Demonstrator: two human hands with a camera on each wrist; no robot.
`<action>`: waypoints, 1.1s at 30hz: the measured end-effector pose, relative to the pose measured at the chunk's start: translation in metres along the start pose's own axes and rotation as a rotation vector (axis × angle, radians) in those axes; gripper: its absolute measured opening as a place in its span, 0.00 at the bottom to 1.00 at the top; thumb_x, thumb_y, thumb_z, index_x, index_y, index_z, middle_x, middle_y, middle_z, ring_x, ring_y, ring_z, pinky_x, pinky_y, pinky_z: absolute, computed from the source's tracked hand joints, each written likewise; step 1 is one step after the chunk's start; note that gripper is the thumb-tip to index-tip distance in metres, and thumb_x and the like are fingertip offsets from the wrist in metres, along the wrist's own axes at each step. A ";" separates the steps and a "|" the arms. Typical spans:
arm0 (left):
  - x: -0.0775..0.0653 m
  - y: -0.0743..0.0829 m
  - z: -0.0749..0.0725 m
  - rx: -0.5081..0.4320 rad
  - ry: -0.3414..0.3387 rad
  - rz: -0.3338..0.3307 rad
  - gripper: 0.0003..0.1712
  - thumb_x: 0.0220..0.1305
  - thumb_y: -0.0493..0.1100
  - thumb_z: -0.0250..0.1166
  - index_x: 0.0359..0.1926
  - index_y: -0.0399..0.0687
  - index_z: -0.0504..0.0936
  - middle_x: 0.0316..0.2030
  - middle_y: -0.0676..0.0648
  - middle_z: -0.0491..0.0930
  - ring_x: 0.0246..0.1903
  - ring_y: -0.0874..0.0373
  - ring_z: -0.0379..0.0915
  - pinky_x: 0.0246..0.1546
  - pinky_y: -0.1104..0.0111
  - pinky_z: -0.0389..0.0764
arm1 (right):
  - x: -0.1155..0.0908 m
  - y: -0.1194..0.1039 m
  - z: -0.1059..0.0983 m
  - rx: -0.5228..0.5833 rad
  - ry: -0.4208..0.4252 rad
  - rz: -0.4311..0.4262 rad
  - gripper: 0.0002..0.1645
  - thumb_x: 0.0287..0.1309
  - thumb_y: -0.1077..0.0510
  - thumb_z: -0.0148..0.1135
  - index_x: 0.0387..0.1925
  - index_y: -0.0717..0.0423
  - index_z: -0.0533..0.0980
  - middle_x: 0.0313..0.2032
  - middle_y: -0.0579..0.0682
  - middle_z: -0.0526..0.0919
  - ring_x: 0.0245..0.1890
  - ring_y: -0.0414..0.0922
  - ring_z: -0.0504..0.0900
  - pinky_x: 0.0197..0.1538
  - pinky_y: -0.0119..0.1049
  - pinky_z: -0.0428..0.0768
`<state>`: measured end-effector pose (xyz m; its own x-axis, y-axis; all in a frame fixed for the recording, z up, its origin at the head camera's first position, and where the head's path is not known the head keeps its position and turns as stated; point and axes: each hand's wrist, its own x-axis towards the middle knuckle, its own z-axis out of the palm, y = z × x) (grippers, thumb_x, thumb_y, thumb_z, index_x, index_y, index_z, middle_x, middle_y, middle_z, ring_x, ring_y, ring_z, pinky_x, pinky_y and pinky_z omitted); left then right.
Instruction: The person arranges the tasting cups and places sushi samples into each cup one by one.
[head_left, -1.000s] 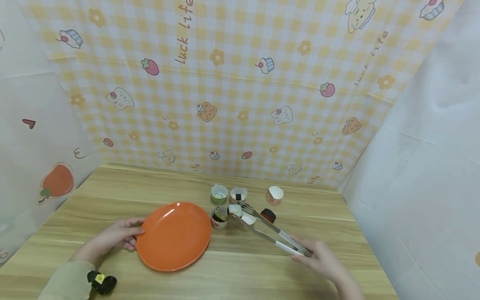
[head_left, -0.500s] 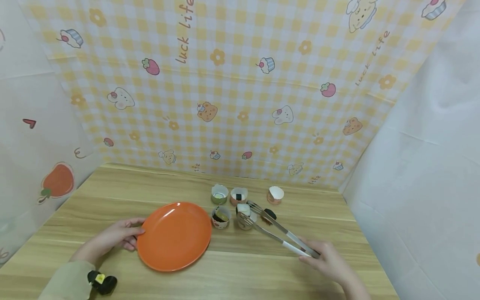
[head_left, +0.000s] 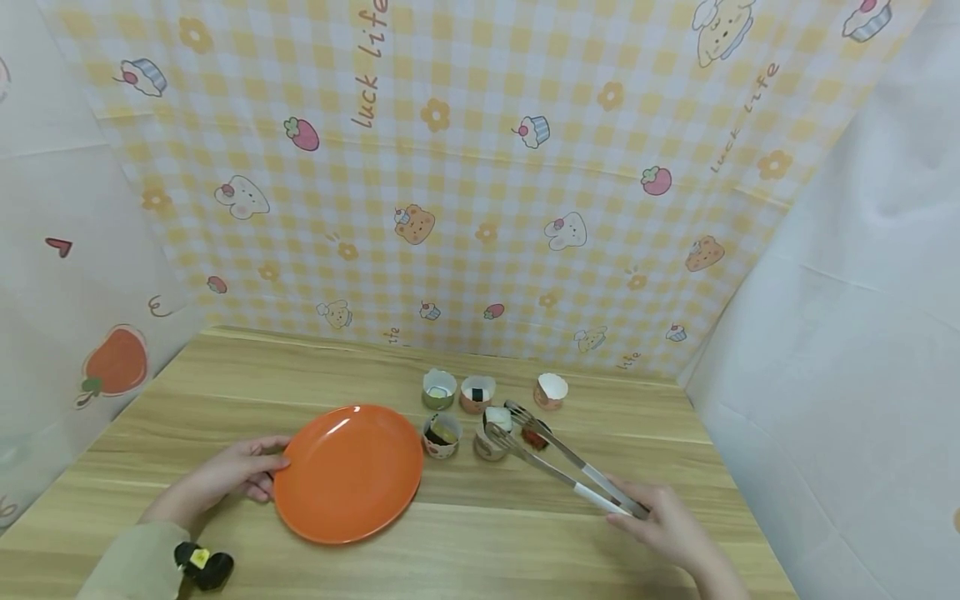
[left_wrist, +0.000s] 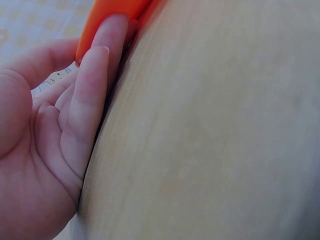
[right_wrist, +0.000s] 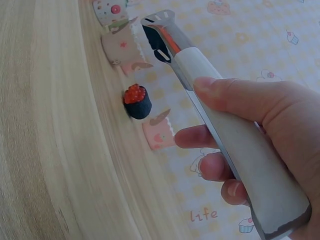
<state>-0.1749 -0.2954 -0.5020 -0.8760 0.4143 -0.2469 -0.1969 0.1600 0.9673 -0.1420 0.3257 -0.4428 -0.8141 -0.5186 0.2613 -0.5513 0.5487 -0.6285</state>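
My left hand (head_left: 243,467) pinches the left rim of an orange plate (head_left: 348,475), thumb on top and fingers below. My right hand (head_left: 660,521) grips metal tongs (head_left: 600,483) by their white handles. Between the tong tips is a sushi piece (head_left: 497,417), white on top in the head view; black and orange-red show on it in the right wrist view. It is over or in a paper cup (head_left: 490,450); I cannot tell which. Just right of the tips, a sushi piece with red roe (right_wrist: 137,102) and a black wrap rests on the wooden table.
Several paper cups stand around: a green one (head_left: 438,390), one with a black-banded piece (head_left: 477,394), one with a dark and yellowish piece (head_left: 441,436), and a white-lined one (head_left: 551,390) at right. A yellow checked cloth (head_left: 480,208) hangs behind the table.
My right hand, the tongs and the piece between their tips have shifted right. The roe piece beside the tips has turned, its red face showing more. My left hand and the plate stay put.
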 end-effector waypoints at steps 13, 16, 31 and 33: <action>0.000 0.000 0.000 -0.005 -0.007 -0.002 0.38 0.69 0.41 0.56 0.66 0.21 0.47 0.25 0.42 0.81 0.24 0.57 0.79 0.26 0.65 0.83 | -0.003 0.001 0.000 -0.013 -0.014 -0.008 0.31 0.56 0.57 0.68 0.56 0.72 0.73 0.43 0.66 0.82 0.32 0.37 0.81 0.29 0.30 0.81; 0.000 0.000 0.001 -0.004 -0.007 0.000 0.38 0.70 0.41 0.56 0.66 0.21 0.47 0.25 0.42 0.81 0.23 0.57 0.79 0.26 0.65 0.83 | -0.003 0.001 0.000 0.010 -0.018 0.006 0.30 0.56 0.58 0.68 0.56 0.73 0.72 0.43 0.67 0.81 0.28 0.36 0.80 0.24 0.30 0.80; 0.000 -0.001 0.000 -0.009 -0.013 0.016 0.37 0.70 0.40 0.55 0.66 0.20 0.47 0.25 0.41 0.82 0.24 0.56 0.80 0.26 0.65 0.83 | -0.002 -0.002 -0.001 0.006 -0.048 0.078 0.30 0.55 0.59 0.69 0.56 0.72 0.73 0.44 0.68 0.81 0.23 0.37 0.79 0.20 0.31 0.79; 0.000 -0.001 0.001 -0.009 -0.011 0.016 0.37 0.70 0.40 0.55 0.65 0.20 0.47 0.25 0.41 0.82 0.23 0.57 0.80 0.26 0.66 0.83 | -0.002 -0.002 -0.001 0.016 -0.056 0.104 0.31 0.55 0.58 0.69 0.56 0.72 0.73 0.44 0.68 0.81 0.22 0.36 0.78 0.19 0.31 0.78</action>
<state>-0.1742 -0.2952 -0.5025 -0.8740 0.4268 -0.2322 -0.1873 0.1449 0.9715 -0.1396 0.3260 -0.4412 -0.8551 -0.4953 0.1533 -0.4609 0.5909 -0.6621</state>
